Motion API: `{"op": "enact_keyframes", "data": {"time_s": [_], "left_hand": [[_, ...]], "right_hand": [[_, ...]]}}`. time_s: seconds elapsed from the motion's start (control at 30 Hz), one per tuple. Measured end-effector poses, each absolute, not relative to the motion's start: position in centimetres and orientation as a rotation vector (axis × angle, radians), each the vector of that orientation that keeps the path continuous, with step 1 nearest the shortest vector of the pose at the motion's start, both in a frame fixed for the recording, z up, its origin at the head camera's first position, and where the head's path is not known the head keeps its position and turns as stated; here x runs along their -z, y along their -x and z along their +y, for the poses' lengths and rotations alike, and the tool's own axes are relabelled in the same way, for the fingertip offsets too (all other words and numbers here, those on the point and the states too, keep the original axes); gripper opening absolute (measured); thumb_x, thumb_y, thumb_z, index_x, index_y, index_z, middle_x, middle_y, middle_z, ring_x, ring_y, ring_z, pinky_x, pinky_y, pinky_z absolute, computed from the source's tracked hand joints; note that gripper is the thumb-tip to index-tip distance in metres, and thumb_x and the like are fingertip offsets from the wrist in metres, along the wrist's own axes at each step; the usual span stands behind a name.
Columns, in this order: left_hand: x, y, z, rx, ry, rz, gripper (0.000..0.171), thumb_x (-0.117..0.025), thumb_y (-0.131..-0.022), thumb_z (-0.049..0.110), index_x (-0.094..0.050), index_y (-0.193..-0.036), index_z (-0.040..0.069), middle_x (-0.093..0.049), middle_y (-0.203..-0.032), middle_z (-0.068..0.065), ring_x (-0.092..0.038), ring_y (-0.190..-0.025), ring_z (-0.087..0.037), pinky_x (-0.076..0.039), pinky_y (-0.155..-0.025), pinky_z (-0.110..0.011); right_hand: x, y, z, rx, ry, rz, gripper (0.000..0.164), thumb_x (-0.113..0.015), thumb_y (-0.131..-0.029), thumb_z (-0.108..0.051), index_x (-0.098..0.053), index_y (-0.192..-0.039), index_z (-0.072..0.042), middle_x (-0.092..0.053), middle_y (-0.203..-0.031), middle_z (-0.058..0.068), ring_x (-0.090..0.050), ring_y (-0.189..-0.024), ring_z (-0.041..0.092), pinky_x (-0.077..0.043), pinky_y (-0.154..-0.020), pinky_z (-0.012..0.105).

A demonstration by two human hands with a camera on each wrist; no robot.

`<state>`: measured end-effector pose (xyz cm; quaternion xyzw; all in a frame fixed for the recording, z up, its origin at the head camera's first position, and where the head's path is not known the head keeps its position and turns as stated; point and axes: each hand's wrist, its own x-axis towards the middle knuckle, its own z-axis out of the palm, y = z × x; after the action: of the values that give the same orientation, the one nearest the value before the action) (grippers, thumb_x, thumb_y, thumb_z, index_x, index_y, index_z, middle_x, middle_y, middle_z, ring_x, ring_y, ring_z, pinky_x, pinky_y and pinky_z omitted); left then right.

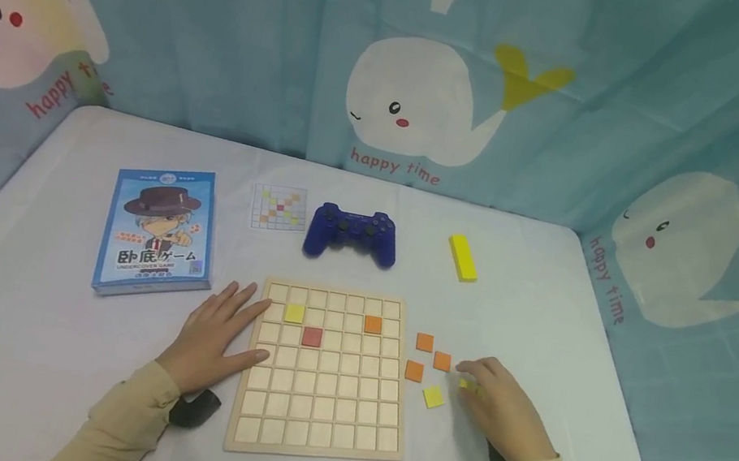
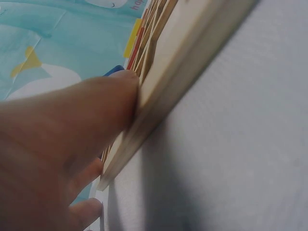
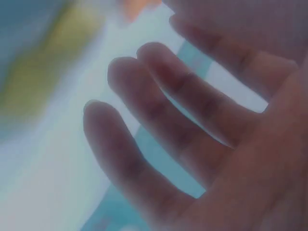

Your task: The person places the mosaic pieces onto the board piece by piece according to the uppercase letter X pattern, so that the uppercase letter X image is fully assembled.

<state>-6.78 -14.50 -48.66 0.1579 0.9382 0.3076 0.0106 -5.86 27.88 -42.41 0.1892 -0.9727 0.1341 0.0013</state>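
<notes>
In the head view, a wooden grid board (image 1: pixel 319 432) lies at the centre, with yellow (image 1: pixel 294 314), red (image 1: pixel 312 337) and orange (image 1: pixel 372 325) square tiles in its cells. My left hand (image 1: pixel 209 341) rests at the board's left edge, fingers spread and thumb on the rim; the left wrist view shows the thumb (image 2: pixel 96 103) touching the wood. Right of the board, my right hand (image 1: pixel 501 409) hovers over a partly covered yellow tile (image 1: pixel 467 384), thumb and forefinger apart around it. Extended, slightly bent fingers (image 3: pixel 156 108) appear in the right wrist view.
Loose orange tiles (image 1: pixel 415 371) and another yellow tile (image 1: pixel 433 397) lie between the board and my right hand. Farther back are a blue game box (image 1: pixel 160 231), a printed grid card (image 1: pixel 279 208), a blue game controller (image 1: pixel 352 234) and a yellow block (image 1: pixel 463 258).
</notes>
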Motion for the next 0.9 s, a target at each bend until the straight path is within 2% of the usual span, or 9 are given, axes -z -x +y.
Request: {"op": "enact_keyframes", "data": {"time_s": [0.27,0.43,0.7,0.9], "left_hand": [[48.5,6.8,-14.7,-0.95,-0.479,2.913,0.071,-0.066,-0.086,0.044,-0.043,-0.144,0.012,-0.028,-0.155,-0.017,-0.015,-0.144,-0.04,-0.012,-0.115,-0.059],[48.3,6.7,-14.5,-0.959,-0.482,2.905,0.07,-0.066,-0.086,0.044,-0.043,-0.144,0.012,-0.028,-0.155,-0.017,-0.015,-0.144,-0.04,-0.012,-0.115,-0.059],[48.5,6.7,-14.4,-0.966,-0.48,2.909,0.071,-0.066,-0.086,0.045,-0.043,-0.144,0.012,-0.029,-0.155,-0.016,-0.015,-0.144,-0.04,-0.012,-0.115,-0.059],[48.4,6.6,-14.4,-0.97,-0.494,2.918,0.07,-0.067,-0.086,0.044,-0.044,-0.143,0.012,-0.029,-0.154,-0.017,-0.016,-0.144,-0.041,-0.013,-0.114,-0.06]], "right_hand": [[43.5,4.8,31.0,-0.435,-0.36,-3.179,0.034,-0.077,-0.077,-0.002,-0.065,-0.109,-0.009,-0.066,-0.111,0.004,-0.063,-0.103,0.023,-0.053,-0.089,0.043],[43.8,4.4,31.1,-0.439,-0.312,-3.207,0.037,-0.076,-0.077,0.001,-0.066,-0.11,-0.01,-0.064,-0.108,0.001,-0.063,-0.099,0.02,-0.054,-0.087,0.039],[43.0,4.2,31.1,-0.408,-0.319,-3.18,0.033,-0.077,-0.076,-0.001,-0.064,-0.104,-0.011,-0.062,-0.101,-0.001,-0.062,-0.089,0.015,-0.055,-0.075,0.036],[41.3,5.0,28.6,-0.391,-0.491,-3.101,0.031,-0.079,-0.074,-0.001,-0.063,-0.098,-0.012,-0.063,-0.098,-0.004,-0.062,-0.085,0.012,-0.055,-0.072,0.031]]}}
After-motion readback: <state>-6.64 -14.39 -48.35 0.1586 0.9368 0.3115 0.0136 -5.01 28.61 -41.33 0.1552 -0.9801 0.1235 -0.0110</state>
